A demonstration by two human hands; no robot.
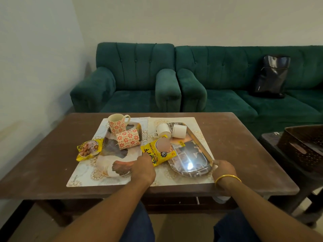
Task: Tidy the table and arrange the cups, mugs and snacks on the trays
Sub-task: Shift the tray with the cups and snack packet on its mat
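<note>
Toward the counter's [236, 137] left edge, a nut packet [89, 148] touches the left tray [111, 165], which carries an upright mug [118, 124] and a lying mug [129, 138]. Between the trays, the left hand [143, 167] meets the soya packet [160, 151]; whether it grips, I cannot tell. The left cup [163, 131] and right cup [179, 131] lie tipped at the far end of the right tray [192, 165]. The right hand [224, 169] holds that tray's near rim.

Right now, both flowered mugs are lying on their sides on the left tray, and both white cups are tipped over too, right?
Not quite. The head view shows only one flowered mug on its side; the other mug stands upright at the far end of the left tray. Both white cups are tipped over, as you say.
</note>
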